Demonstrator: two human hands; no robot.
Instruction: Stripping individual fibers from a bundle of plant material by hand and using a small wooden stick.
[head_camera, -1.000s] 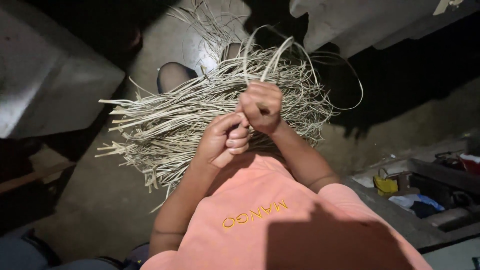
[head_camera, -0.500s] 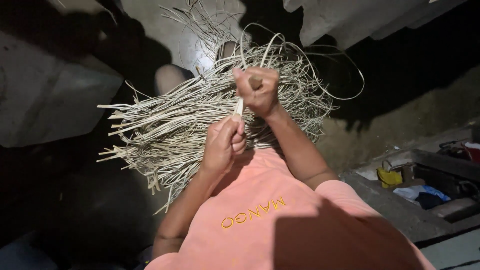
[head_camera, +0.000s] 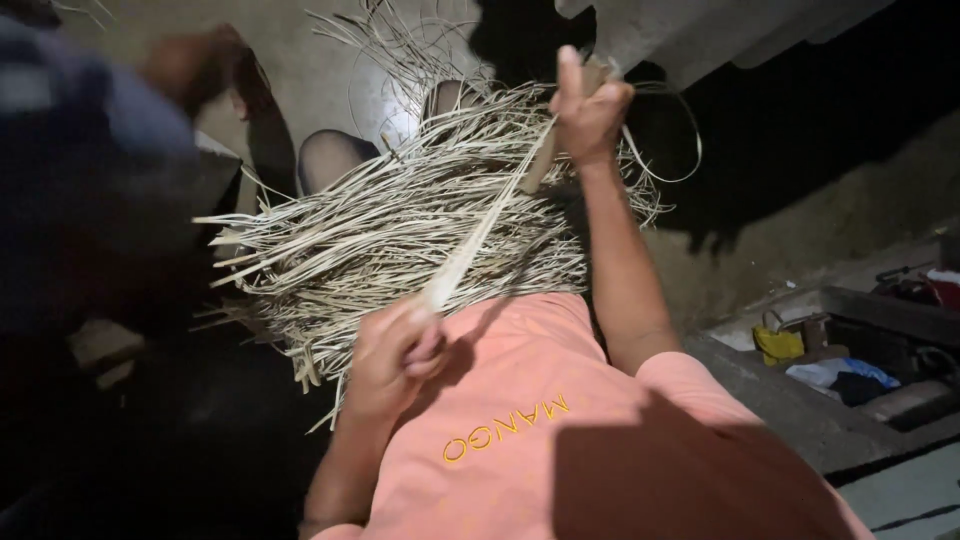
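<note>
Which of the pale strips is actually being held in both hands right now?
The one strip pulled taut between the left hand and the raised right hand. It runs straight and diagonal above the pile of strips, which lie loose and curved.

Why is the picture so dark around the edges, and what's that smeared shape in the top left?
Head view: one hard light from above falls on the bundle of pale strips, the right hand and left hand; a glare patch lies on the floor; the corners stay black. The smear is another person's sleeve, motion-blurred.
</note>
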